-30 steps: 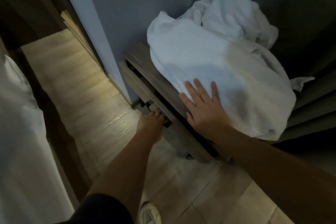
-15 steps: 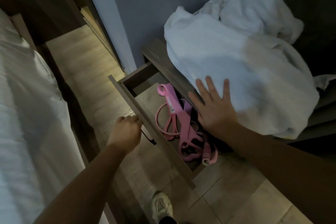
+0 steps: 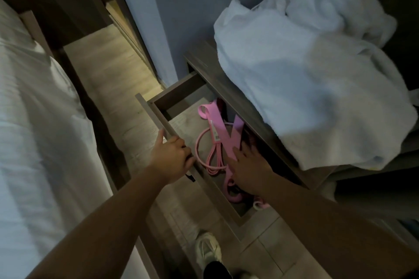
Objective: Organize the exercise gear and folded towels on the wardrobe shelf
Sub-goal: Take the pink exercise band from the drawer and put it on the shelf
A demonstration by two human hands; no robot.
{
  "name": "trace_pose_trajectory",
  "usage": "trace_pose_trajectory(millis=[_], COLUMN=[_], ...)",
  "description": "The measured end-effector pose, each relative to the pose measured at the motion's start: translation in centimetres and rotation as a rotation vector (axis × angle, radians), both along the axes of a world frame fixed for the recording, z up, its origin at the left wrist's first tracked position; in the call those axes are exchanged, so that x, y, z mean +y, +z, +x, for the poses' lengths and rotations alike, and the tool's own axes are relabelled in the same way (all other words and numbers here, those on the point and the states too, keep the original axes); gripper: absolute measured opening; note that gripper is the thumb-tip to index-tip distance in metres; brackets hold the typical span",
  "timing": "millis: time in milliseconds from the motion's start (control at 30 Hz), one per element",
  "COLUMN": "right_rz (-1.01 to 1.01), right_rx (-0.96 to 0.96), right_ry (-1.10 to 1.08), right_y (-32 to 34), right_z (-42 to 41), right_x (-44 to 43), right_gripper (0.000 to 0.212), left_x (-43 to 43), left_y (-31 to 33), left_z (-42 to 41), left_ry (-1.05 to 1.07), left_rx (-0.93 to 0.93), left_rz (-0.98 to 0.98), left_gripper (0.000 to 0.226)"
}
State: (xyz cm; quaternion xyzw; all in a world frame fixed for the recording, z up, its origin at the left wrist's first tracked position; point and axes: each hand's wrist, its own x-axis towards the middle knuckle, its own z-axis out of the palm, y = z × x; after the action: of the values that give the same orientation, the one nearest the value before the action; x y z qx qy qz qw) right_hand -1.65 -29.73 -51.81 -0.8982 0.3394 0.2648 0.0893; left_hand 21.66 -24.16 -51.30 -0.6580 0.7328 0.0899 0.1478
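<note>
Pink bands (image 3: 234,138), light and floppy by the look, lie tangled in the drawer (image 3: 179,89); right hand (image 3: 249,167) rests open-fingered on them, left hand (image 3: 172,161) grips its front. I'd scoop the whole bunch.

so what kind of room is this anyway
Most likely a bedroom, at a wardrobe: a bed with white bedding lies on the left, a wooden drawer stands pulled out with pink resistance bands inside, and white towels are heaped on the shelf above it.
</note>
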Motion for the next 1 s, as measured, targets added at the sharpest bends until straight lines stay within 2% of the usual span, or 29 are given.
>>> trace_pose_trajectory(millis=[100, 233, 600, 1000], right_rz=[0.113, 0.291, 0.322, 0.403], right_rx=[0.0, -0.013, -0.062, -0.144], right_ry=[-0.104, -0.272, -0.325, -0.365], right_y=[-1.1, -2.6, -3.3, -3.1], right_z=[-0.8, -1.4, -0.6, 0.8], right_x=[1.0, 2.3, 4.3, 5.4], right_gripper=[0.049, 0.058, 0.058, 0.046], left_x=[0.7, 1.9, 3.7, 4.7], left_y=[-0.1, 0.0, -0.8, -1.6], left_z=[0.6, 1.0, 2.2, 2.3], left_ry=[-0.014, -0.01, 0.033, 0.061], left_rx=[0.026, 0.098, 0.179, 0.078], left_rz=[0.004, -0.04, -0.112, -0.153], left_gripper=[0.047, 0.043, 0.032, 0.034])
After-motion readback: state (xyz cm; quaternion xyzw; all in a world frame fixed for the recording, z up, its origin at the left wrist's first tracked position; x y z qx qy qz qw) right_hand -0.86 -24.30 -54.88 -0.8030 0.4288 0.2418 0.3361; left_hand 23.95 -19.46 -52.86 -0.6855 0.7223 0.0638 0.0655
